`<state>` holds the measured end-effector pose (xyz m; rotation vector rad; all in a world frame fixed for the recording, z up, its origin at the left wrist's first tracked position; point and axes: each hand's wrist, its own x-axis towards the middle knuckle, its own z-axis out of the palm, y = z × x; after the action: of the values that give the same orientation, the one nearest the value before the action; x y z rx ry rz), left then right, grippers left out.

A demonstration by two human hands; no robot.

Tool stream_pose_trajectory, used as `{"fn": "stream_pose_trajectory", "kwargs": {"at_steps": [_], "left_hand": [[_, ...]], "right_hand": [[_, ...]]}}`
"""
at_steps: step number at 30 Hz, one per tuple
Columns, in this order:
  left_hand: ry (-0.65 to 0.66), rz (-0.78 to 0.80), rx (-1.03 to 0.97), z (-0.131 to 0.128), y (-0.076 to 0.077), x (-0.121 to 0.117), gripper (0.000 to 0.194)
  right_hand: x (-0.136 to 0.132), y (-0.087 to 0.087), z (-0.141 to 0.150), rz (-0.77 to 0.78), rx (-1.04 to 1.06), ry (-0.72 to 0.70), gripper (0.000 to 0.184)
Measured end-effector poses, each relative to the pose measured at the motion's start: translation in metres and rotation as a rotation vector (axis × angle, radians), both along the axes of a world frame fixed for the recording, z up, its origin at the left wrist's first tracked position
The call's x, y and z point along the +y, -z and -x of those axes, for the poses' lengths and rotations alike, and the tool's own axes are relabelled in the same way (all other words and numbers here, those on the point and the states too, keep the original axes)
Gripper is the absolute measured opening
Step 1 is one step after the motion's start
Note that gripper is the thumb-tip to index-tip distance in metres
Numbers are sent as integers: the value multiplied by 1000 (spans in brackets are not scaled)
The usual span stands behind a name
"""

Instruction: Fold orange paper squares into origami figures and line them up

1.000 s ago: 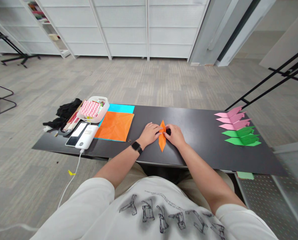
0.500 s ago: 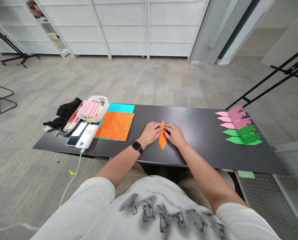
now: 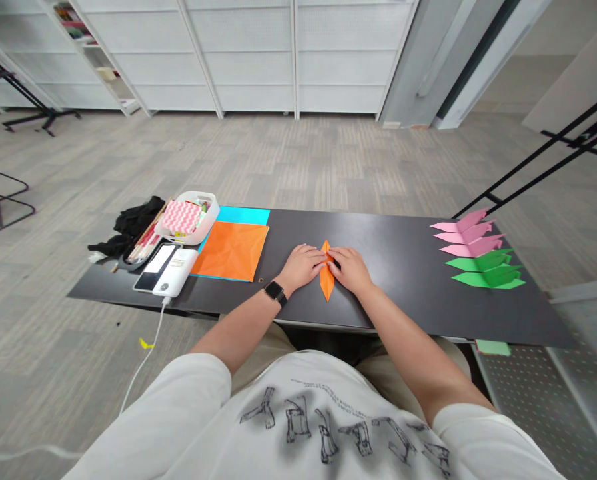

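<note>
A narrow, pointed piece of folded orange origami paper [image 3: 327, 287] lies on the dark table, its long axis running away from me. My left hand [image 3: 303, 265] holds its left edge with the fingertips. From the other side, my right hand [image 3: 351, 268] grips the right edge, thumb and fingers bent onto the paper. The fingers of both hands nearly meet over the middle of the fold and hide part of it. Its near tip and its far tip show.
Left of my hands lie orange sheets [image 3: 233, 251] over blue sheets [image 3: 243, 215]. Beyond them are a white basket [image 3: 209, 220], a white power bank [image 3: 176, 272] with a cable, a phone [image 3: 154, 268] and black cloth [image 3: 137, 217]. Pink [image 3: 471, 248] and green folded birds [image 3: 488, 277] line the right end.
Both hands stay on the folded orange paper with almost no movement. The view has shifted very slightly.
</note>
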<state>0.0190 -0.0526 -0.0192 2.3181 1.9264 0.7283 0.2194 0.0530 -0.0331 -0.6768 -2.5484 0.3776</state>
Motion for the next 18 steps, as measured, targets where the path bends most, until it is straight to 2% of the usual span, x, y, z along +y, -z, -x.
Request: {"fn": "stream_pose_trajectory", "kwargs": {"at_steps": [6, 18], "left_hand": [[-25, 11, -23, -1, -2, 0, 30], [-24, 73, -119, 0, -5, -1, 30]], "right_hand": [[0, 2, 1, 5, -31, 14, 43], [2, 0, 1, 39, -63, 31, 44]]}}
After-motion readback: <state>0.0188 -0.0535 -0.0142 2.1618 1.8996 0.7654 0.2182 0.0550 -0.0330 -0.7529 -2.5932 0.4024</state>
